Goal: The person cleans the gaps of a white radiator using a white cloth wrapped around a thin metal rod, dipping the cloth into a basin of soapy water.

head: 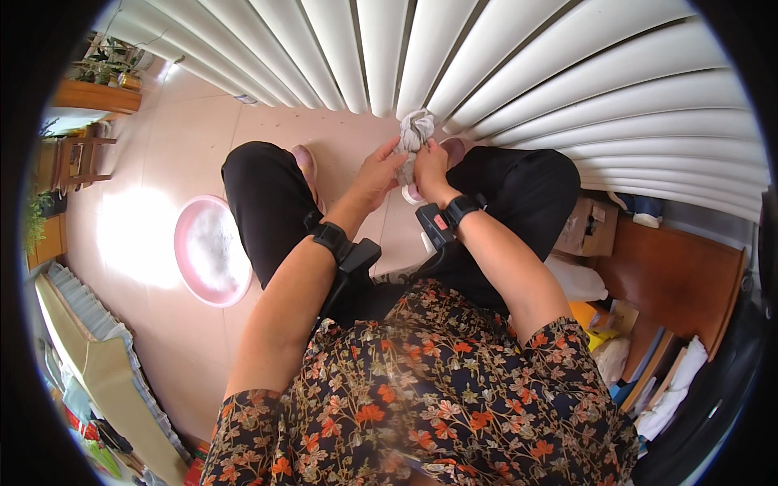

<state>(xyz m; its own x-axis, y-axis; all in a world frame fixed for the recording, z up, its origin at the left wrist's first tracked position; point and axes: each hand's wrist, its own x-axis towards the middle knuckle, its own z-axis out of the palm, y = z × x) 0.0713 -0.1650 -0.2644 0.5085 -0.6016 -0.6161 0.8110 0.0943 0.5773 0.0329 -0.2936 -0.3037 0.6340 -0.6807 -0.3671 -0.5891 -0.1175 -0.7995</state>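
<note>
A bunched, greyish-white cloth (pixel 417 129) is held up between my knees, just before the lower ends of a white radiator's columns (pixel 419 61). My left hand (pixel 378 173) grips its lower left side, fingers curled over the fabric. From the right, my right hand (pixel 431 167) closes on the same cloth. The top of the cloth is twisted into a knot-like wad, and its lower part hangs between my hands. Part of the fabric is hidden behind my fingers. Both wrists carry black straps with small devices.
A pink basin (pixel 213 250) of foamy water stands on the tiled floor (pixel 164 340) left of my left knee. At right are a cardboard box (pixel 586 228), a brown wooden panel (pixel 668 273) and stacked items. A wooden stool (pixel 82 161) and potted plants (pixel 100 61) stand far left.
</note>
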